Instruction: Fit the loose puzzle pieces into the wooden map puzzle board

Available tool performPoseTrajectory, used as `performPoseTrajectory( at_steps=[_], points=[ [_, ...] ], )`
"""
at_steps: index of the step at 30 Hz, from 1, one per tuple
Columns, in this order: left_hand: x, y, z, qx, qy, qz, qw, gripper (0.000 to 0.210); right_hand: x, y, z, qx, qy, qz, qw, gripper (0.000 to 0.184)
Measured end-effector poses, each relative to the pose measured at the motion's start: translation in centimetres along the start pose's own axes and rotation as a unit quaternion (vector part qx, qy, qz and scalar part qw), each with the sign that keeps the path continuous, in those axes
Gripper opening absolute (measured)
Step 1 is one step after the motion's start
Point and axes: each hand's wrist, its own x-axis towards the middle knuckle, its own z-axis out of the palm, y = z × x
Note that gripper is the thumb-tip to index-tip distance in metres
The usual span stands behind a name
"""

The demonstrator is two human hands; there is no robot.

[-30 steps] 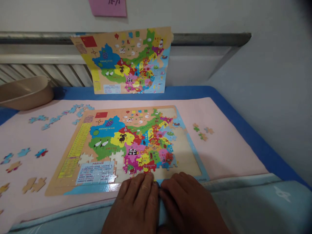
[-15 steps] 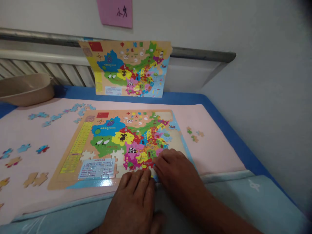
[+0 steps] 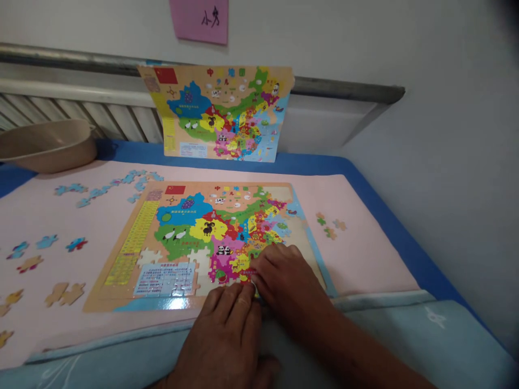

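A jigsaw puzzle of a map lies flat in its tray, with most pieces fitted and pale bare patches at the lower left, lower middle and right. Along its front edge rests my left hand, palm down, fingers stretched out and side by side. My right hand is bent over the lower right of the map, its fingers curled and pressed on a puzzle piece there. That piece is mostly hidden by the fingers. Both hands' fingertips are close together.
Loose blue pieces lie left of the tray, with brown pieces nearer me. Several more pieces lie to the right. A printed map sheet leans against the rail behind. A beige basin stands at the back left.
The whole view has shifted slightly, so things appear a little further right. My right hand's fingers have drawn slightly toward my left hand's fingertips; the left hand stays at the front edge.
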Motion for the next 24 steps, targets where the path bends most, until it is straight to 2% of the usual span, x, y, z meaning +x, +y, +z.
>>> performPoseTrajectory(
  at_steps=[5,10,14,20,24],
  points=[
    [0.0,0.0,0.0,-0.014,-0.017,-0.006,1.000,0.046,-0.1,0.0,0.2,-0.004,0.010,-0.005,1.000,0.011],
    [-0.2,0.3,0.2,-0.019,-0.010,-0.032,0.999,0.046,-0.2,0.0,0.3,-0.002,0.020,-0.008,1.000,0.012],
    [-0.3,0.3,0.1,-0.003,-0.034,-0.025,0.999,0.050,-0.3,0.0,0.5,0.005,0.029,-0.009,1.000,0.011],
    [-0.9,0.4,0.3,0.005,-0.026,-0.012,1.000,0.056,-0.3,-0.1,0.6,-0.009,0.030,-0.013,0.999,0.012],
    [-1.4,0.8,0.4,0.013,-0.026,-0.006,1.000,0.052,-0.4,-0.2,0.6,-0.023,0.041,-0.015,0.999,0.014]
  ],
)
